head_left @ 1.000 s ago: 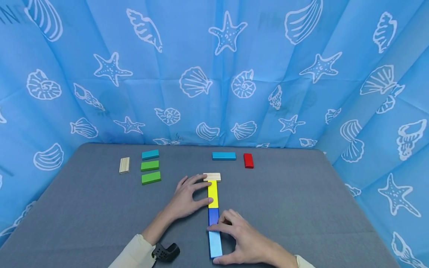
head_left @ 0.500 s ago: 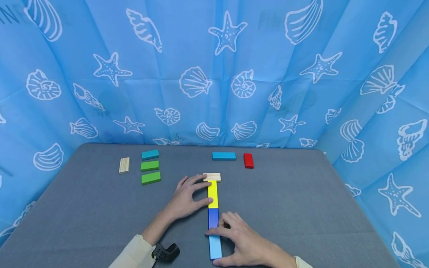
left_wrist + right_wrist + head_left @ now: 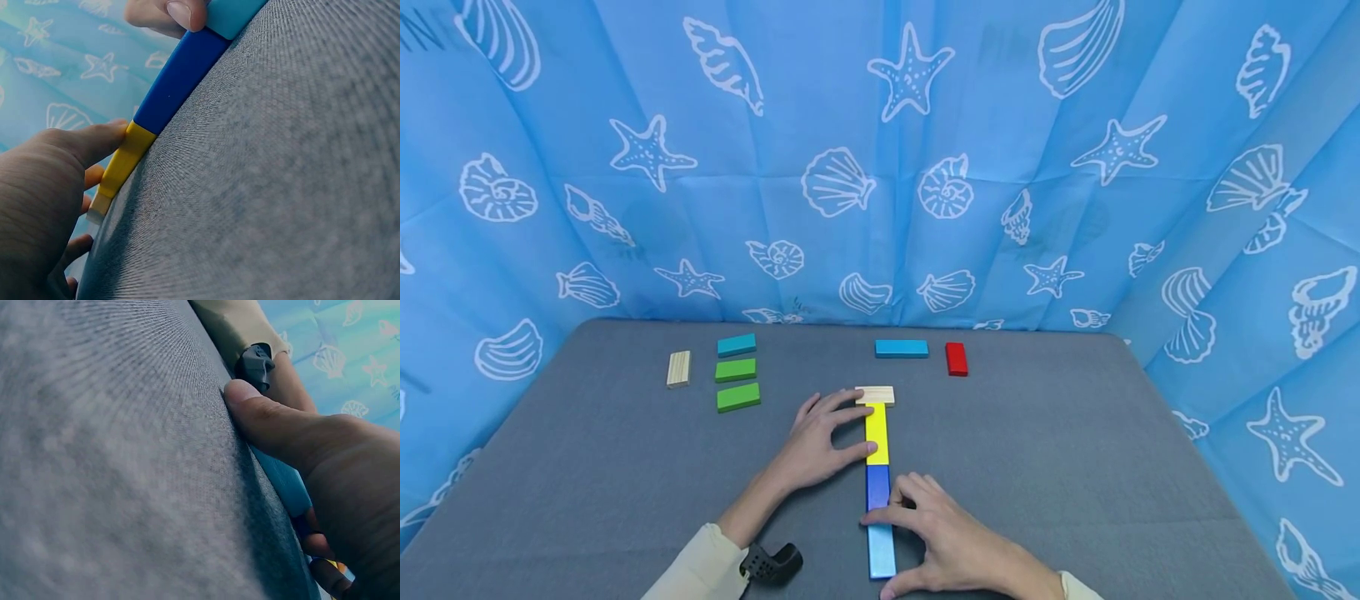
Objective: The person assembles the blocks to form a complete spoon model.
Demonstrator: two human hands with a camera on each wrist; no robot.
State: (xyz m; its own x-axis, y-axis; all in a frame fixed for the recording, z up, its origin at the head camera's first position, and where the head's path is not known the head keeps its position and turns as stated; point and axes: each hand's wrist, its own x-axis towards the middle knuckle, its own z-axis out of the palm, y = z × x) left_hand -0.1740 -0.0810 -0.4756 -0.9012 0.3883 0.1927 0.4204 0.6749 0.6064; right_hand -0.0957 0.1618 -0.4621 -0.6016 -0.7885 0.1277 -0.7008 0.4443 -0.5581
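Note:
Down the middle of the table runs a line of flat blocks. From the far end, they are a wooden block point(image 3: 882, 396) set crosswise, a yellow block point(image 3: 877, 433), a dark blue block point(image 3: 877, 483) and a light blue block point(image 3: 882, 554). My left hand point(image 3: 820, 446) rests its thumb and index fingertip on the yellow block, a longer finger reaching the wooden one. My right hand point(image 3: 940, 533) spans the light blue block. Its index finger lies across the joint with the dark blue block, and its thumb point(image 3: 250, 403) sits just beyond the near end.
At the back left lie a wooden block point(image 3: 678, 368), a teal block point(image 3: 736, 345) and two green blocks point(image 3: 735, 370). Another teal block point(image 3: 901, 349) and a red block point(image 3: 956, 359) lie at the back, right of centre. A shell-patterned curtain point(image 3: 910, 167) hangs behind the grey table point(image 3: 1060, 467).
My right index finger has slid slightly nearer along the line, and the right thumb has come a little away from the light blue block's near end. The left hand stays put.

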